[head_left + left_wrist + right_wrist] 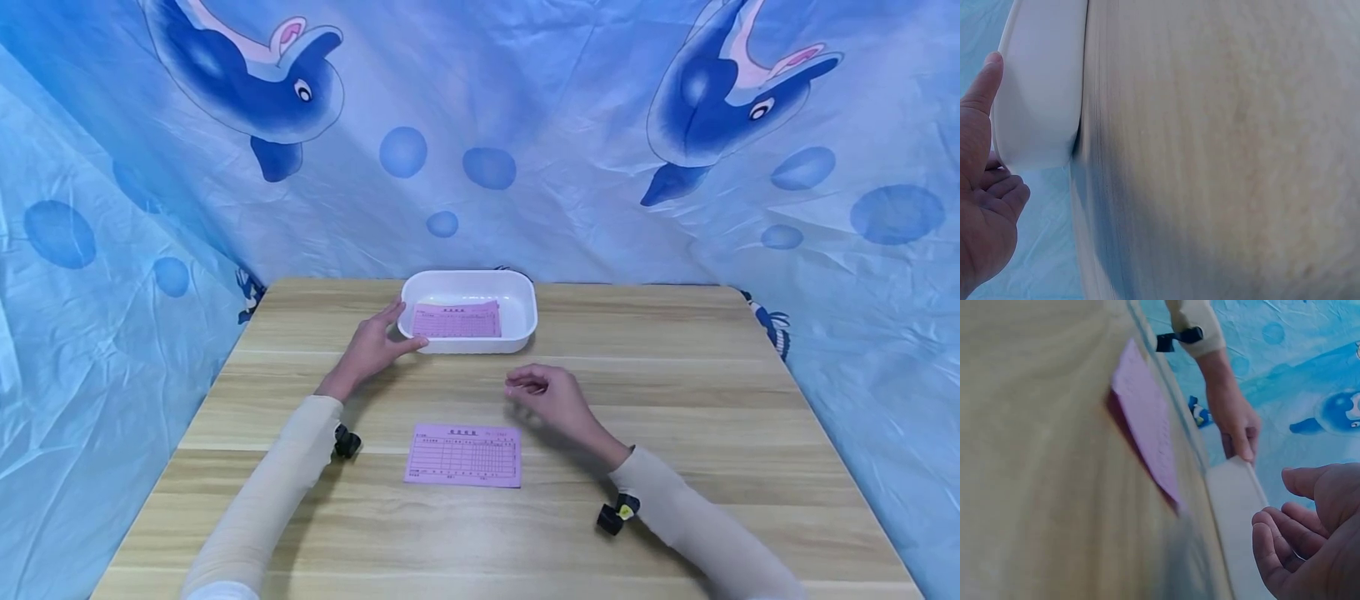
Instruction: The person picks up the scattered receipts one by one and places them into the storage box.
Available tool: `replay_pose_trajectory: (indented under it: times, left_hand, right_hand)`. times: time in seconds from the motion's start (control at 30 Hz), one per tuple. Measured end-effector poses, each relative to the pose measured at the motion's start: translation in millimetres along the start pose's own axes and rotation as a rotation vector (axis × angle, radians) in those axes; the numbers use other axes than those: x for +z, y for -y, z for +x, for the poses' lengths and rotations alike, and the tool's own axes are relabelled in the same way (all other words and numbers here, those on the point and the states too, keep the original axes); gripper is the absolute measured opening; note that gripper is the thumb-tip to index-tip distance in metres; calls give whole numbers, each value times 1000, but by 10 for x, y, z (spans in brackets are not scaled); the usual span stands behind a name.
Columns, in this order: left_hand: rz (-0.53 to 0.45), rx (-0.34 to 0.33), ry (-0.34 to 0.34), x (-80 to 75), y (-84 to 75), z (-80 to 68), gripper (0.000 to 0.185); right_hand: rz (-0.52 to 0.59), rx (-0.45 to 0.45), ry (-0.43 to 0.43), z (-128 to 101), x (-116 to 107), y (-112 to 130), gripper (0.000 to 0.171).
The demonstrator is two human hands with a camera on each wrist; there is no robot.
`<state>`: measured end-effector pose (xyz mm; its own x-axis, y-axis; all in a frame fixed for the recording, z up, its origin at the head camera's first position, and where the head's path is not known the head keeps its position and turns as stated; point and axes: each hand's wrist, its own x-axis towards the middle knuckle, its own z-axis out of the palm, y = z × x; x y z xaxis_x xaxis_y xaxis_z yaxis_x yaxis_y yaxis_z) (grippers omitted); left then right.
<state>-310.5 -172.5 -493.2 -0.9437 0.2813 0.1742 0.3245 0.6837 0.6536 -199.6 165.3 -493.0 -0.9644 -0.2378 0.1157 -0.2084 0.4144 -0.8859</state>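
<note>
A white plastic basin point(519, 315) stands at the back of the table. My left hand point(371, 343) grips its near left corner, thumb at the front rim and fingers along the left end. Inside the basin lies a pink printed form pad point(456, 322). Another pink form pad point(463, 456) with a ruled grid lies flat on the table, nearer to me; the right wrist view shows it has some thickness. Over the table between pad and basin hovers my right hand point(558, 406), its fingers loosely curled with nothing in them.
The wooden table point(675, 350) reaches back to a blue curtain point(570, 208) printed with dolphins, which also hangs along both sides. Black wrist cameras point(611, 518) sit on my sleeves.
</note>
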Motion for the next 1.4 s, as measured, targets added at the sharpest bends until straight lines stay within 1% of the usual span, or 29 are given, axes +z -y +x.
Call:
replay_pose_trajectory:
  times: [0.2, 0.37, 0.63, 0.77, 1.17, 1.4]
  left_hand:
    - [-16, -10, 7, -9, 12, -8, 103]
    - [-23, -8, 0, -12, 19, -18, 104]
    - [-17, -12, 2, -12, 26, -7, 103]
    - [-14, -15, 1, -15, 24, -5, 102]
    - [-14, -28, 6, -2, 18, -2, 102]
    - [-6, -8, 1, 12, 39, 10, 102]
  right_hand:
    - [22, 25, 27, -155, 84, -110, 27]
    - [27, 54, 42, -247, 125, -165, 29]
    - [23, 49, 42, -341, 158, -213, 38]
    - [-8, 61, 44, -379, 174, -224, 39]
    - [-128, 33, 47, -404, 204, -236, 39]
    - [-147, 29, 60, -419, 204, -220, 37]
